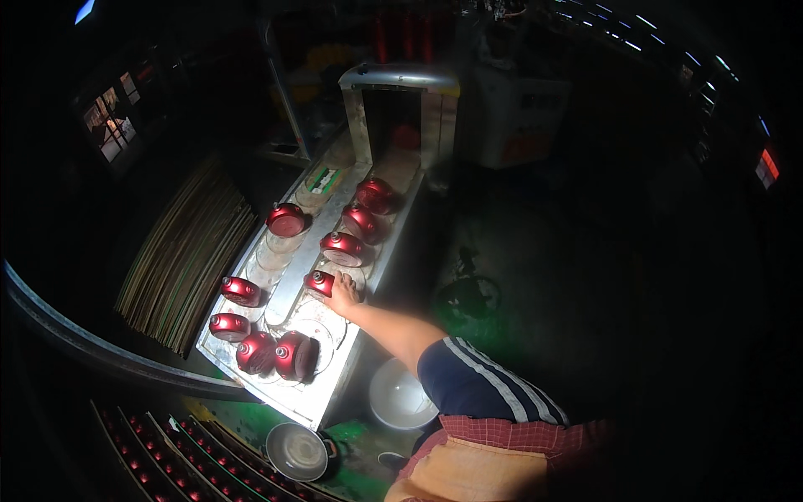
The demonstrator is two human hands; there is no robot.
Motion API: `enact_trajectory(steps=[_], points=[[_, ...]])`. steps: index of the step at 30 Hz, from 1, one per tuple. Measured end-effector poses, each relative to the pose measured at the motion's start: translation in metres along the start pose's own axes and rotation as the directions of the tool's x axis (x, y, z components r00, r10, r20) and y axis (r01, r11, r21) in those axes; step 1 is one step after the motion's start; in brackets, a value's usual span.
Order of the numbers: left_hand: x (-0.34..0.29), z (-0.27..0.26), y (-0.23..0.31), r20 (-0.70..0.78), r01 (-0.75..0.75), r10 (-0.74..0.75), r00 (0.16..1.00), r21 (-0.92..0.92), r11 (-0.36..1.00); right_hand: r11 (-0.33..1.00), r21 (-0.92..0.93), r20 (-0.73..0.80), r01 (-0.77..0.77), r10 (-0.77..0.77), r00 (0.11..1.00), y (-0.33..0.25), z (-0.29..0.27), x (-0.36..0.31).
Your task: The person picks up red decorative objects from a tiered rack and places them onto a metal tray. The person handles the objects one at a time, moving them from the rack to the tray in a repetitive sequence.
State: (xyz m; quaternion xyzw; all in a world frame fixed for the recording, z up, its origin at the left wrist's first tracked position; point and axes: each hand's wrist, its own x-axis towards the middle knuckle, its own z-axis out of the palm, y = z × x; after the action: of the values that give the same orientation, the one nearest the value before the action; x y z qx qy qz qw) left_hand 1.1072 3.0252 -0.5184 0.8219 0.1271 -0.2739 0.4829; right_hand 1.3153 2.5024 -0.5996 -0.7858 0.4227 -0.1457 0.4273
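Note:
My right hand (344, 293) reaches across from the lower right and grips the right side of a glossy red round piece (318, 283) with a short silver stub. Some of the fingers show, bent and slightly apart; the rest are hidden behind the hand. That piece sits on the right lane of a pale metal conveyor (360, 330). Farther along the same lane stand several more like it, the nearest being a red piece (342, 248). Others are on the left lane and around the near bend, among them a red piece (295, 356). My left hand is out of view.
A metal tunnel (400, 77) spans the conveyor's far end. Stacked flat sheets (188, 251) stand on the left. Below the near end are a grey metal bowl (297, 452) and a white basin (401, 395). Racks (171, 452) with small red parts fill the lower left.

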Motion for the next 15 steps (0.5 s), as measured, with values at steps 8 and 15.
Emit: enact_trajectory(steps=[8, 15], points=[[-0.02, -0.067, -0.097, 0.063, -0.11, 0.109, 0.992, 0.009, 0.994, 0.92, 0.309, -0.061, 0.239, -0.232, 0.971, 0.036, 0.011, -0.189], [-0.032, -0.146, -0.185, 0.302, -0.808, 0.758, 0.578, 0.342, 0.479, 0.783, 0.614, 0.314, 0.103, -0.362, 0.878, 0.027, 0.069, -0.386]])
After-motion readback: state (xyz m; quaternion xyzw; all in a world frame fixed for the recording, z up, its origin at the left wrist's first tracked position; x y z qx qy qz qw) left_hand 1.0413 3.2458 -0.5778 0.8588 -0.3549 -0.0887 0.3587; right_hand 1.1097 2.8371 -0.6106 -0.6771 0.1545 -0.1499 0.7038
